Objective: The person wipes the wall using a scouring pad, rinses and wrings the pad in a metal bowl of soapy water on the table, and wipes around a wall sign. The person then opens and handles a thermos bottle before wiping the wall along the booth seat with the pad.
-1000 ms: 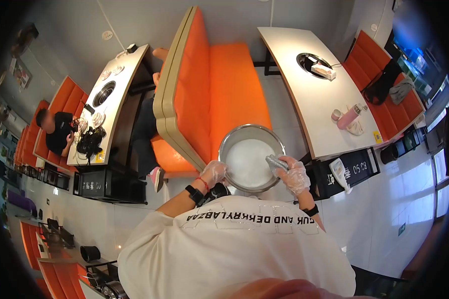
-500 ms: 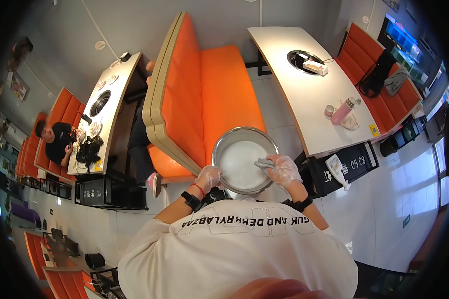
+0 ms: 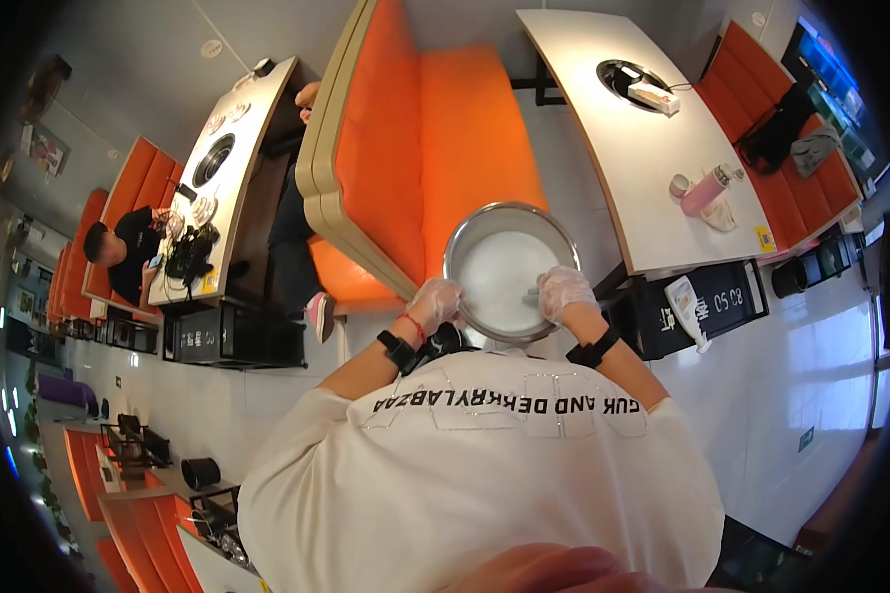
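Observation:
A round steel bucket with a whitish liquid inside is in front of my chest, before the orange bench. My left hand, in a clear plastic glove, is closed on the bucket's left rim. On the right rim is my right hand, also gloved, its fingers curled over the edge. A bit of grey cloth shows beside those fingers, inside the rim; most of it is hidden by the hand.
An orange bench stands ahead. The right table bears a pink bottle and a white box; a white spray bottle hangs at its near end. Two people sit around the left table, which bears dark cables.
The view has shifted, so the bench and tables appear higher. My right hand has come back from over the liquid to the bucket's rim, and less of the grey cloth shows.

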{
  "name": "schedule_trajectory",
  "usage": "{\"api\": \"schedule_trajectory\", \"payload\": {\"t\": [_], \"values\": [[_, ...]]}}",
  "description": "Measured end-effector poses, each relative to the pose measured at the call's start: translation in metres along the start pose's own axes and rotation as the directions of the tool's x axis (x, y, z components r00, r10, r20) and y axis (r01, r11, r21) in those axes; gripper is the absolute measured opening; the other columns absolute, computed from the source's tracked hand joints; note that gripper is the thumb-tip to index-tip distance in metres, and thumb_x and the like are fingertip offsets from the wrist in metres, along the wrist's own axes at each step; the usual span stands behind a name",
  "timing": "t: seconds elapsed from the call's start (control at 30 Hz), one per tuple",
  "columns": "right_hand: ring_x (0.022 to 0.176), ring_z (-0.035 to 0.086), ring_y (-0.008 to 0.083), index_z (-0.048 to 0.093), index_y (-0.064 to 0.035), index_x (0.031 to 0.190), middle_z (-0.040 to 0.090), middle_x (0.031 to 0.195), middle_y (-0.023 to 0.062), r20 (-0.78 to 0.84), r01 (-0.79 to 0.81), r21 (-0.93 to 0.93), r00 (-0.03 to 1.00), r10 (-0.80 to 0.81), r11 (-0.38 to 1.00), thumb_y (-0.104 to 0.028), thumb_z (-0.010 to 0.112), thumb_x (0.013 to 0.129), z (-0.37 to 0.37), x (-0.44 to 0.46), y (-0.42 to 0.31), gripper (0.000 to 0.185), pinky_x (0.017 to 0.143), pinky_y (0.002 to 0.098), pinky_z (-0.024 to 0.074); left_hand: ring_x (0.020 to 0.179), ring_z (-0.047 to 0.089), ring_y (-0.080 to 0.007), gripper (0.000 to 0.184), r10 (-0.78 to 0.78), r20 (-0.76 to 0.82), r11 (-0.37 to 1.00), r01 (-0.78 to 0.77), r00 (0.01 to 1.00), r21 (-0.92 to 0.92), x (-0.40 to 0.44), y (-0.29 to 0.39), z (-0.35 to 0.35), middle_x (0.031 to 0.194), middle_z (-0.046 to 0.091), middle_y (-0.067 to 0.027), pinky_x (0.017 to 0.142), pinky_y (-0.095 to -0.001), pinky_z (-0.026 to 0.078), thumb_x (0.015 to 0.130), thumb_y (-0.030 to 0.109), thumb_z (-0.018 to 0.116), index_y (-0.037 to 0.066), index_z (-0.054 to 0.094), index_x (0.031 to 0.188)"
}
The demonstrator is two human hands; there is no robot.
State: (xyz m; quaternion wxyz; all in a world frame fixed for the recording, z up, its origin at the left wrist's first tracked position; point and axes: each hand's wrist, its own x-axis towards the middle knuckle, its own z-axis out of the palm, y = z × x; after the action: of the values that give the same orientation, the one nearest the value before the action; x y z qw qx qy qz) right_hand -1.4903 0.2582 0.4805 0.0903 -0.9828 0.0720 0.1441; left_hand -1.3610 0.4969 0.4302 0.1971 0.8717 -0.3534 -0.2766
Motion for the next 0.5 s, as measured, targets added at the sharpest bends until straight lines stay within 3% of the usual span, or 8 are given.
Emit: {"api": "schedule_trajectory", "payload": {"t": [0.03, 0.13, 0.17, 0.23, 0.3, 0.37, 0.43, 0.5], "values": [[0.099, 0.069, 0.0325, 0.072, -0.0090, 0.101, 0.072, 0.102, 0.0148, 0.018, 0.022, -0.003, 1.000, -0.022, 1.000, -0.024, 0.055, 0.090, 0.017, 0.006, 0.007, 0.025, 0.086, 0.0398, 0.0556, 0.080, 0.073, -0.0217, 0.018, 0.029, -0.001, 0.983, -0.028, 1.000, 0.184, 0.000, 0.006, -0.003, 0.083, 0.072, -0.0170, 0.066, -0.0352, 0.057, 0.074, 0.000, 0.069, 0.002, 0.072, 0.091], [0.099, 0.069, 0.0329, 0.073, -0.0112, 0.101, 0.072, 0.102, 0.0158, -0.034, 0.000, 0.043, 0.999, 0.001, 0.999, -0.020, 0.056, 0.087, 0.027, 0.015, 0.022, 0.023, 0.085, 0.0399, 0.0561, 0.074, 0.071, -0.0248, 0.018, -0.112, 0.000, 0.991, 0.112, 0.994, 0.070, 0.010, -0.001, 0.005, 0.085, 0.072, -0.0174, 0.064, -0.0368, 0.055, 0.073, 0.001, 0.069, 0.002, 0.072, 0.090], [0.098, 0.070, 0.0337, 0.073, -0.0119, 0.101, 0.072, 0.102, 0.0171, -0.062, -0.022, 0.072, 0.998, 0.026, 0.997, -0.016, 0.056, 0.086, 0.027, 0.017, 0.023, 0.023, 0.084, 0.0400, 0.0566, 0.073, 0.070, -0.0255, 0.019, 0.028, -0.028, 0.983, -0.023, 0.999, 0.182, 0.019, -0.020, 0.017, 0.084, 0.072, -0.0167, 0.066, -0.0369, 0.055, 0.073, -0.001, 0.068, 0.003, 0.072, 0.092], [0.097, 0.069, 0.0350, 0.073, -0.0100, 0.100, 0.071, 0.102, 0.0190, -0.153, -0.106, 0.167, 0.979, 0.132, 0.980, -0.014, 0.057, 0.085, 0.007, 0.011, 0.020, 0.022, 0.085, 0.0411, 0.0565, 0.071, 0.070, -0.0261, 0.019, -0.089, 0.002, 0.979, 0.088, 0.996, -0.186, 0.036, -0.050, 0.040, 0.082, 0.071, -0.0174, 0.066, -0.0367, 0.055, 0.074, 0.000, 0.067, 0.003, 0.072, 0.093], [0.097, 0.069, 0.0370, 0.072, -0.0069, 0.102, 0.070, 0.102, 0.0207, -0.212, -0.143, 0.204, 0.959, 0.186, 0.968, -0.010, 0.056, 0.082, -0.010, 0.005, 0.015, 0.026, 0.086, 0.0422, 0.0563, 0.067, 0.068, -0.0266, 0.017, 0.088, 0.006, 0.952, -0.086, 0.996, 0.294, 0.008, 0.007, 0.000, 0.079, 0.069, -0.0189, 0.064, -0.0360, 0.055, 0.075, 0.001, 0.065, 0.001, 0.071, 0.091], [0.098, 0.069, 0.0370, 0.072, -0.0074, 0.105, 0.070, 0.103, 0.0204, -0.023, -0.154, 0.078, 0.987, 0.156, 0.985, -0.011, 0.057, 0.081, 0.007, 0.017, 0.020, 0.028, 0.087, 0.0421, 0.0561, 0.068, 0.068, -0.0265, 0.019, -0.154, 0.027, 0.979, 0.156, 0.988, -0.129, 0.012, 0.014, -0.002, 0.081, 0.069, -0.0183, 0.064, -0.0360, 0.054, 0.072, 0.002, 0.068, 0.001, 0.071, 0.091], [0.098, 0.069, 0.0366, 0.072, -0.0081, 0.106, 0.070, 0.103, 0.0201, 0.108, -0.088, 0.007, 0.990, 0.087, 0.996, -0.013, 0.058, 0.080, 0.026, 0.027, 0.027, 0.030, 0.088, 0.0419, 0.0560, 0.070, 0.068, -0.0279, 0.019, -0.254, 0.091, 0.916, 0.270, 0.963, -0.296, 0.018, 0.012, -0.001, 0.081, 0.068, -0.0180, 0.065, -0.0370, 0.054, 0.070, 0.003, 0.070, 0.001, 0.071, 0.089], [0.099, 0.069, 0.0357, 0.073, -0.0089, 0.107, 0.071, 0.104, 0.0200, 0.184, 0.037, -0.002, 0.982, -0.036, 0.999, -0.016, 0.060, 0.080, 0.032, 0.027, 0.027, 0.030, 0.088, 0.0417, 0.0559, 0.073, 0.068, -0.0309, 0.017, -0.242, 0.130, 0.938, 0.266, 0.962, -0.223, 0.027, 0.004, 0.003, 0.079, 0.068, -0.0182, 0.066, -0.0390, 0.053, 0.066, 0.005, 0.069, 0.003, 0.072, 0.083]]}}
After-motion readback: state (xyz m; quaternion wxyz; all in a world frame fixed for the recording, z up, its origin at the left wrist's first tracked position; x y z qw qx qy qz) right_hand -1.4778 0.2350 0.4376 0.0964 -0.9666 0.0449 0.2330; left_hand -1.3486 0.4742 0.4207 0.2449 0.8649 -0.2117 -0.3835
